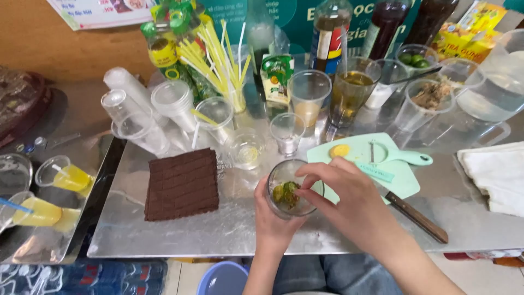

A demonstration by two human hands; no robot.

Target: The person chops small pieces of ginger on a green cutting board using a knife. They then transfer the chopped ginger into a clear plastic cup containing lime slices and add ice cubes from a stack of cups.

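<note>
My left hand (272,216) grips a clear glass (292,189) from below, above the metal table's (180,235) front edge. Small green citrus pieces (286,193) lie inside the glass. My right hand (349,199) hovers over the rim with fingertips pinched at the opening; whether it holds a piece I cannot tell. Just behind lies a mint-green cutting board (382,161) with a yellow citrus half (339,151) on it. A wooden-handled knife (417,217) rests at the board's right edge.
A brown folded cloth (183,184) lies to the left. Stacked plastic cups (136,112), yellow straws (215,52), bottles (327,35), glasses and a small empty glass (286,133) crowd the back. Two sealed yellow drinks (63,177) sit far left. A white towel (496,175) lies right.
</note>
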